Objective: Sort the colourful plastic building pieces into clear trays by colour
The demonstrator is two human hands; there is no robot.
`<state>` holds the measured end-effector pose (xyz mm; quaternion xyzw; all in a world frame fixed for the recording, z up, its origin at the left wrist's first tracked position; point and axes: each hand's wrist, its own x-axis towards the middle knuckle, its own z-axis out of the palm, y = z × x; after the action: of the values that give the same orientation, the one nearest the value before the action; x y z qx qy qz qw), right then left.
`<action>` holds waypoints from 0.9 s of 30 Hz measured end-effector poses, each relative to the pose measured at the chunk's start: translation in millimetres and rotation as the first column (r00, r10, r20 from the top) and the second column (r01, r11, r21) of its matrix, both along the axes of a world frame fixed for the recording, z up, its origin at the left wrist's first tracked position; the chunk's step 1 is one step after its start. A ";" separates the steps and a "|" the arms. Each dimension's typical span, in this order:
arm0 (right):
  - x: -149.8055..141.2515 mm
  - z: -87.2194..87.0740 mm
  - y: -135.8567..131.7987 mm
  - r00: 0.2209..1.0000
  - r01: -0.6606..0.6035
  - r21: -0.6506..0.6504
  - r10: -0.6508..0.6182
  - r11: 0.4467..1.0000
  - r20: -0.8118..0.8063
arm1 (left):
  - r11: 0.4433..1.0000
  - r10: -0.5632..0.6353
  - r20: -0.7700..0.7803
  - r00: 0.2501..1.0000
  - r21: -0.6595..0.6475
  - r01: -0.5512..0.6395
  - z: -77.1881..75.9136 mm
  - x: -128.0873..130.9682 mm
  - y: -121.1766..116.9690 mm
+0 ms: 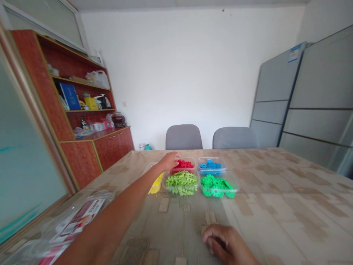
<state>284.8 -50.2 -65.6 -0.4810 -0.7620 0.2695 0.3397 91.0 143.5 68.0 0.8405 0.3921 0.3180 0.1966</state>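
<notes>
The red pieces lie heaped in a clear tub, on the far side of the group of tubs and left of its middle. From my left hand they lie just to the right: the hand is at the tub's left end, with my forearm slanting in from the near left. My right hand is well apart from them, so the left is much the nearer. The tub looks longer from left to right than from near to far, though my low view flattens it.

My left fingers are bent, their tips turned toward the red heap; I can't tell how far they are parted, or whether they have hold of a piece. My right hand sits low over the near part of the table, fingers loosely curled; I see nothing in it, but the palm is hidden, so I can't tell how closed it is.

Just nearer than the red are light green pieces in their own tub; to its right are blue pieces, with darker green pieces on the near side of those. Yellow pieces show beyond my left forearm. Clear packaging lies at the near left, and two grey chairs stand past the far edge.
</notes>
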 end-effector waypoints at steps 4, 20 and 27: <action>0.5 -1.6 0.0 0.998 0.011 0.043 -0.014 0.999 0.065 | 0.999 -0.052 -0.038 0.998 0.007 0.052 -12.1 -15.6 -3.2; 2.9 10.3 -4.4 0.999 0.036 -0.075 -0.035 0.997 0.019 | 0.965 -0.257 -0.430 0.866 -0.070 0.252 -53.5 -96.1 -206.4; 6.0 9.4 -2.6 0.997 0.075 -0.133 -0.076 0.988 -0.003 | 1.000 0.004 -0.456 0.890 0.027 0.010 -59.5 -131.1 -180.5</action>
<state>290.8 -52.8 -56.1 -0.5300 -0.7221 0.3083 0.3202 -40.1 -37.0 8.5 0.8950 0.4215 0.1172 0.0876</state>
